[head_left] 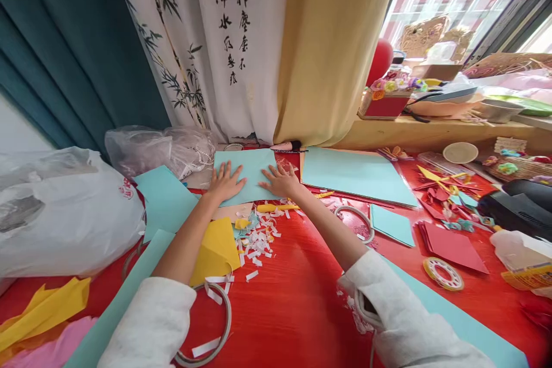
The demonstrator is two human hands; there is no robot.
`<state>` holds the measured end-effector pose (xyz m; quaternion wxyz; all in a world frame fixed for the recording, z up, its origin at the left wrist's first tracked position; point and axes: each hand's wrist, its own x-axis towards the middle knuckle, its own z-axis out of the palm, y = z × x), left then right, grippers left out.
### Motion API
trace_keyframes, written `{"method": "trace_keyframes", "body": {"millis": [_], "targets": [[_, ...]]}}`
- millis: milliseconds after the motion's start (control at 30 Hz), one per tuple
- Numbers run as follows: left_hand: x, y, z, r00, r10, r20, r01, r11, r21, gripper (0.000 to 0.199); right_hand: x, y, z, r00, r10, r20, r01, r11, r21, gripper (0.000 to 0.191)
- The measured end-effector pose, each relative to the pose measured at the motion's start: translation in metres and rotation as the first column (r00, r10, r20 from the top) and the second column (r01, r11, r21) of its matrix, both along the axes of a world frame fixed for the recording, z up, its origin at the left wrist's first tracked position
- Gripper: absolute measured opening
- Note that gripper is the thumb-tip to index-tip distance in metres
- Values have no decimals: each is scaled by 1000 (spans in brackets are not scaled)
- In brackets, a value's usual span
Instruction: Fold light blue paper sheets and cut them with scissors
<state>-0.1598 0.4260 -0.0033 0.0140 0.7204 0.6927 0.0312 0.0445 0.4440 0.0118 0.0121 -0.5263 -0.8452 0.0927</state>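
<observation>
Both arms reach forward across a red table. Fingers spread, my left hand (226, 184) lies flat on the left part of a light blue sheet of paper (250, 162) near the back of the table. At the sheet's right edge rests my right hand (281, 180), also flat with its fingers apart. A yellow stick-like thing (271, 207) lies just below the sheet. White paper scraps (257, 242) are heaped nearer to me, beside a yellow sheet (215, 250) under my left forearm.
A plastic bag (69, 207) bulges at the left. More blue paper (353, 172) lies to the right, with red paper (452, 247) and a roll of tape (443, 273). A tape ring (228, 316) is near my left sleeve. Curtains (241, 40) hang behind; a cluttered sill (388, 129) is at right.
</observation>
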Motion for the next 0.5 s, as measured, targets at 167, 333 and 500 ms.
{"method": "trace_keyframes", "body": {"millis": [167, 333, 500], "targets": [[-5, -4, 3, 999, 50, -11, -50, 998, -27, 73, -3, -10, -3, 999, 11, 48, -14, 998, 65, 64], [5, -6, 15, 997, 67, -42, -64, 996, 59, 74, 20, -36, 51, 1000, -30, 2, 29, 973, 230, 64], [50, -21, 63, 999, 15, -36, -4, 961, 278, 65, 86, -74, 135, 993, 90, 77, -99, 987, 124, 47]]}}
